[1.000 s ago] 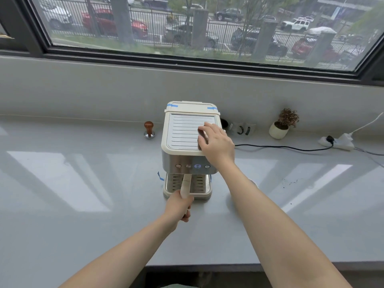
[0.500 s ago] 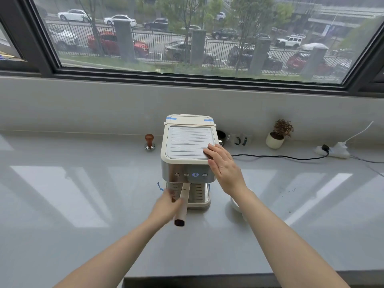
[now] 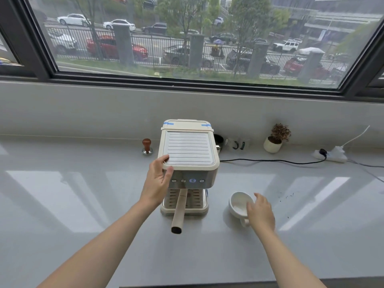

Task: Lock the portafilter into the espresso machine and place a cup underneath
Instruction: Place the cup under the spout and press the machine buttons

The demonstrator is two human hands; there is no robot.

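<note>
Half done, by my judgement: portafilter [image 3: 179, 208] sits in the machine [image 3: 188, 161], matte cream handle toward 6 o'clock. Left hand [image 3: 158, 181] braces the machine's top corner, grip loose, clasping nothing. Cup [image 3: 241, 204] (glossy white, round) rests on the smooth worktop [image 3: 83, 204] at 3 o'clock; right hand [image 3: 260, 213] touches it, grip unclosed.

The portafilter handle [image 3: 178, 210] projected nearward across the drip tray [image 3: 202, 208] opening; counter [image 3: 311, 235] right of it lay open.
</note>
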